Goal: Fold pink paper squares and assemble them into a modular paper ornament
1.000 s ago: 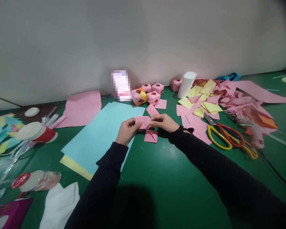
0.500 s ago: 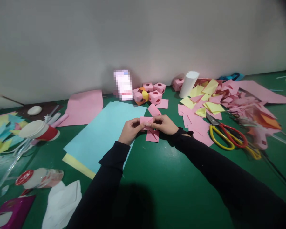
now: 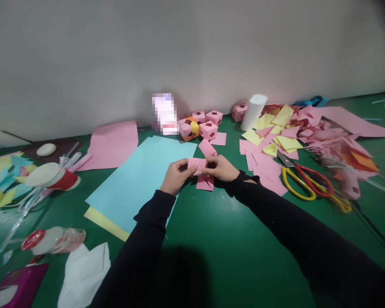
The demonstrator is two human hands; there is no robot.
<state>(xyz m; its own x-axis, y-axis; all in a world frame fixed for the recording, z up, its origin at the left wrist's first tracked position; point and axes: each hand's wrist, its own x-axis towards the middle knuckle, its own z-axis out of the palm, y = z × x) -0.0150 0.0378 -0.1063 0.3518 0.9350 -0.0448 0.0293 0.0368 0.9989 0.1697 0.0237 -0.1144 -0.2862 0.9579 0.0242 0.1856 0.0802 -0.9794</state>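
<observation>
A small pink piece of paper (image 3: 196, 162) is pinched between my two hands above the green table. My left hand (image 3: 177, 174) grips its left side, thumb in front and fingers behind. On its right side, my right hand (image 3: 223, 168) is closed in a pinch, the fingertips of both hands almost meeting. Just below lies a folded pink paper square (image 3: 205, 183), and another pink piece (image 3: 207, 148) sits just behind. Beyond them stand several pink folded paper shapes (image 3: 208, 130), one with orange and yellow parts.
Left of my hands lie blue sheets (image 3: 131, 184) and a pink sheet (image 3: 114, 145). Scissors (image 3: 300, 184), a glue gun (image 3: 349, 184) and paper scraps (image 3: 285, 124) are at right. A white paper tube (image 3: 254, 113), a cup (image 3: 53, 176) and a bottle (image 3: 53, 240) also stand or lie about.
Almost nothing differs. Both hands keep hold of the pink paper, with only a slight shift of the fingertips and of the camera view.
</observation>
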